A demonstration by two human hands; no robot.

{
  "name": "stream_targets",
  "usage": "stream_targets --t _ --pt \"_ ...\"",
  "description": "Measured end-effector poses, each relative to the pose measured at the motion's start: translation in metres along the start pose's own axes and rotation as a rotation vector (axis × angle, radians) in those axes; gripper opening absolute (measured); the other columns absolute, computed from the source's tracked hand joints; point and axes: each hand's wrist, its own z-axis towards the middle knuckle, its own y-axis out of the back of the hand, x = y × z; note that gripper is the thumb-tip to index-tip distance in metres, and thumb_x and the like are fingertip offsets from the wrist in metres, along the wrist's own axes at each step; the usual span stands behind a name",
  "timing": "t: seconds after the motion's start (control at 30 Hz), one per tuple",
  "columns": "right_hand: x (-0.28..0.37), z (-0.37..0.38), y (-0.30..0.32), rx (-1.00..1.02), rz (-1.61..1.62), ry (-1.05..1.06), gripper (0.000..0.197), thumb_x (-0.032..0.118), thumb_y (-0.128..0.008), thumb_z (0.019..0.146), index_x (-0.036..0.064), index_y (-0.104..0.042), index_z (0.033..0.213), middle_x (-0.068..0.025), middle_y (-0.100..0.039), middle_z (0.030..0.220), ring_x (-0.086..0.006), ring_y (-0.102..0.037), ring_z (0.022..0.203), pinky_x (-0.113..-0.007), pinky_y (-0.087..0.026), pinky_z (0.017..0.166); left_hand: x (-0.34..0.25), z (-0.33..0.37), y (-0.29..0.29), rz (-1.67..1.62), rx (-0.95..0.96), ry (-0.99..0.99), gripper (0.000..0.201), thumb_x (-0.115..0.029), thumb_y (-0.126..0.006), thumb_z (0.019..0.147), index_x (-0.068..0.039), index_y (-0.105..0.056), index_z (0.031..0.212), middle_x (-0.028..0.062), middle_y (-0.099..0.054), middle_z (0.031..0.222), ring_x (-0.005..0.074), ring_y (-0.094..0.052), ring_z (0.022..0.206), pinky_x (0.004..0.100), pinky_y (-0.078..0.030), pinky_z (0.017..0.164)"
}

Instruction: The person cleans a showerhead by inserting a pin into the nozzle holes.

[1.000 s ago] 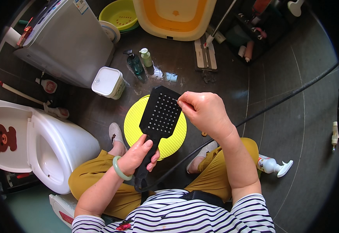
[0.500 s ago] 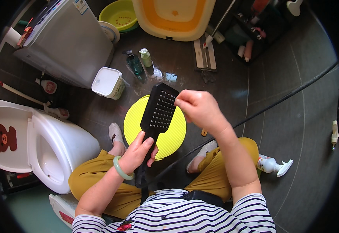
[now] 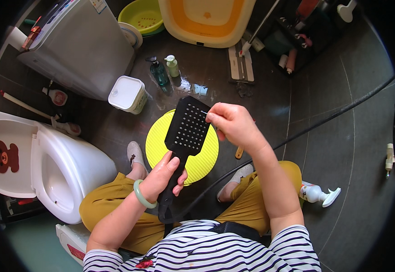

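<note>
A black handheld shower head (image 3: 187, 126) with rows of pale nozzles faces up in front of me. My left hand (image 3: 163, 176), with a pale green bangle on its wrist, is wrapped round the handle. A black hose (image 3: 333, 114) runs from the handle end toward the right. At the upper right of the nozzle face, my right hand (image 3: 232, 123) pinches a thin, light pin-like piece (image 3: 204, 112). Its tip lies at the nozzles; I cannot tell whether it sits inside one. Under the shower head is a yellow ribbed round stool top (image 3: 202, 165).
A white lidded bucket (image 3: 127, 94), a dark pump bottle (image 3: 158, 72) and a green one (image 3: 172, 67) stand beyond the stool. The toilet (image 3: 66, 177) is at left, a spray bottle (image 3: 315, 192) at right. A flat mop (image 3: 241, 63) lies on the wet floor.
My right hand has shifted slightly, and the thin piece between its fingers shows more clearly against the nozzle face. The left hand keeps its grip on the shower head.
</note>
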Motion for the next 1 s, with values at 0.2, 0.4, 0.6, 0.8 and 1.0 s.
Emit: stream_targets --t 0.2,0.4,0.6,0.8,1.0 --pt "0.017 -0.009 0.015 -0.134 -0.083 0.165 0.017 0.017 -0.063 0.09 0.0023 -0.068 0.085 -0.0091 -0.062 0.06 -0.0157 -0.06 0.05 -0.029 -0.045 0.051 0.016 -0.001 0.019 -0.441 0.205 0.033 0.047 -0.058 -0.033 0.101 -0.016 -0.048 0.115 0.001 -0.045 0.069 0.0113 -0.044 0.049 0.0278 -0.045 0.051" --pt "0.016 -0.011 0.008 -0.124 -0.103 0.177 0.014 0.016 -0.065 0.089 0.0032 -0.069 0.088 -0.0101 -0.065 0.066 -0.0185 -0.064 0.055 -0.03 -0.048 0.055 0.012 -0.002 0.017 -0.446 0.308 0.001 0.048 -0.059 -0.035 0.1 -0.017 -0.048 0.12 0.0006 -0.044 0.068 0.0102 -0.043 0.047 0.0271 -0.044 0.048" --pt "0.012 -0.012 0.006 -0.166 -0.329 0.291 0.013 0.018 -0.066 0.088 0.0061 -0.07 0.09 -0.012 -0.07 0.08 -0.0285 -0.068 0.072 -0.035 -0.053 0.066 0.006 -0.004 0.012 -0.386 0.25 0.019 0.058 -0.061 -0.035 0.099 -0.006 -0.049 0.085 0.0019 -0.045 0.065 0.0105 -0.045 0.048 0.0268 -0.044 0.051" --pt "0.015 -0.014 0.006 -0.19 -0.362 0.317 0.013 0.018 -0.066 0.088 0.0065 -0.071 0.09 -0.0122 -0.07 0.08 -0.0288 -0.068 0.073 -0.035 -0.054 0.067 0.005 -0.006 0.011 -0.379 0.247 0.004 0.051 -0.059 -0.039 0.099 -0.008 -0.048 0.097 0.003 -0.049 0.069 0.0109 -0.047 0.049 0.0271 -0.046 0.051" --pt "0.013 -0.014 0.006 -0.196 -0.395 0.337 0.012 0.017 -0.066 0.087 0.0065 -0.07 0.089 -0.012 -0.07 0.078 -0.0294 -0.068 0.072 -0.036 -0.054 0.066 0.008 -0.004 0.014 -0.349 0.277 -0.01 0.05 -0.058 -0.041 0.099 -0.008 -0.048 0.097 0.0033 -0.05 0.069 0.011 -0.048 0.049 0.027 -0.046 0.051"
